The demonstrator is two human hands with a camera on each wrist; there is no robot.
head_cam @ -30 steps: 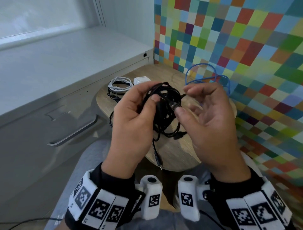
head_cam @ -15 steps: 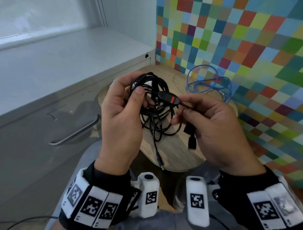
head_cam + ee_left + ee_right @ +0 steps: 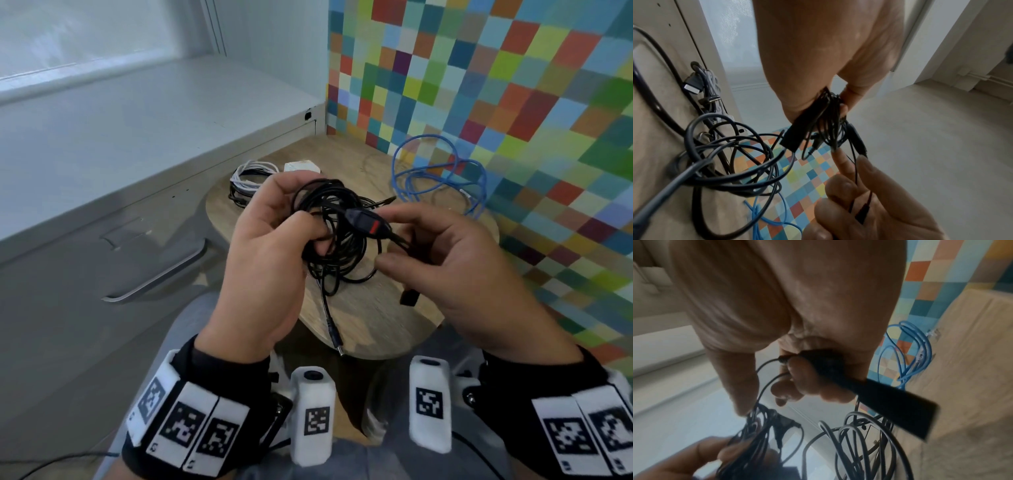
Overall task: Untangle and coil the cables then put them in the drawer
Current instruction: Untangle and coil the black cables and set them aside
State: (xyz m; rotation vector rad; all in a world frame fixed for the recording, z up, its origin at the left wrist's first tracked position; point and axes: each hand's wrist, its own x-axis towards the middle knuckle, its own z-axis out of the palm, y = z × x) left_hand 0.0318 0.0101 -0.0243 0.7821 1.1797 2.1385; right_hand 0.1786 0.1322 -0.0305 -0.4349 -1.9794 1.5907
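Observation:
My left hand (image 3: 270,240) grips a tangled bundle of black cables (image 3: 337,236) above the round wooden table (image 3: 373,322); the same bundle (image 3: 830,112) shows pinched between thumb and fingers in the left wrist view. A black plug with a red band (image 3: 364,221) sticks out of the bundle to the right. My right hand (image 3: 442,260) curls its fingers round a flat black connector (image 3: 875,395) and its thin lead, whose tip (image 3: 409,296) pokes out below the palm. One cable end (image 3: 337,344) dangles down over the table's front edge.
A loose blue cable (image 3: 442,174) lies at the table's back right by the coloured checkered wall. A coiled white and black cable (image 3: 250,178) and a white adapter (image 3: 301,167) sit at the back left. The grey drawer front with its handle (image 3: 161,274) is shut, on the left.
The red-banded plug has come out of the bundle toward the right. My right hand went from open fingers at the bundle to closing round the black connector and its lead.

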